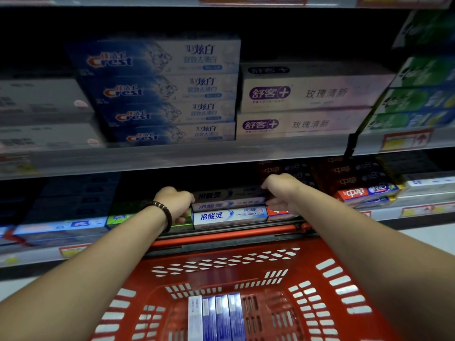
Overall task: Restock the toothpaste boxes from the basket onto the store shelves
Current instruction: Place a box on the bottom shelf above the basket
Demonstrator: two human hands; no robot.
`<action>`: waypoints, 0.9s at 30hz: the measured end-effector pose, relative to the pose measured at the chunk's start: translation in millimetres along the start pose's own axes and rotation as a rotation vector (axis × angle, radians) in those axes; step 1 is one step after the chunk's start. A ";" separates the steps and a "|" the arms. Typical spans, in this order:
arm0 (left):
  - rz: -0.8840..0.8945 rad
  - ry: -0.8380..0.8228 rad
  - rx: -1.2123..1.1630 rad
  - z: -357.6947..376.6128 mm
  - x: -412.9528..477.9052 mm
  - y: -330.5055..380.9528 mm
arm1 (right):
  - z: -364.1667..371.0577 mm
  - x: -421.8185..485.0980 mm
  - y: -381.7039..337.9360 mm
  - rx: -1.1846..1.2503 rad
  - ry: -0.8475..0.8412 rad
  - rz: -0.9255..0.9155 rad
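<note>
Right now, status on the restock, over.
Left hand, right hand grip stacked toothpaste boxes on shelf. Spare boxes in basket. Nothing in the way.

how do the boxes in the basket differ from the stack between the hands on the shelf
The stack is three boxes piled flat, with their printed long faces toward the camera. The basket boxes are four side by side, running toward the camera. The left hand and right hand grip the stack at its ends. The basket boxes lie untouched in the red basket. Both are mostly blue-and-white toothpaste boxes.
</note>
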State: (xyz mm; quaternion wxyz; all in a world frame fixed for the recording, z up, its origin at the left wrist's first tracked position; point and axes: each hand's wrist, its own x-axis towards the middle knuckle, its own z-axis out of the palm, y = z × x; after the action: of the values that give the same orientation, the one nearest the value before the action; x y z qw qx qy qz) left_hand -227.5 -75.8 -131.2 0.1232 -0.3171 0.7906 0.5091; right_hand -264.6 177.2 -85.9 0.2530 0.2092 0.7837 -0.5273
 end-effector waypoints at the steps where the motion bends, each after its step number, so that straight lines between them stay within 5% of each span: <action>1: 0.000 0.000 0.001 0.1 -0.5 0.3 | 0.1 -0.4 -0.5 0.001 -0.002 0.000; 27: 0.075 -0.018 -0.034 -33.0 -55.3 38.8 | -19.8 -42.7 -17.5 -0.087 0.058 -0.140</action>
State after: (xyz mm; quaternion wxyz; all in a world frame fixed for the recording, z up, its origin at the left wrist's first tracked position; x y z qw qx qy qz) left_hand -205.1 -73.3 -59.5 0.1057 -0.2846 0.7920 0.5296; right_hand -244.9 186.9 -40.7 0.2015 0.1577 0.8257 -0.5028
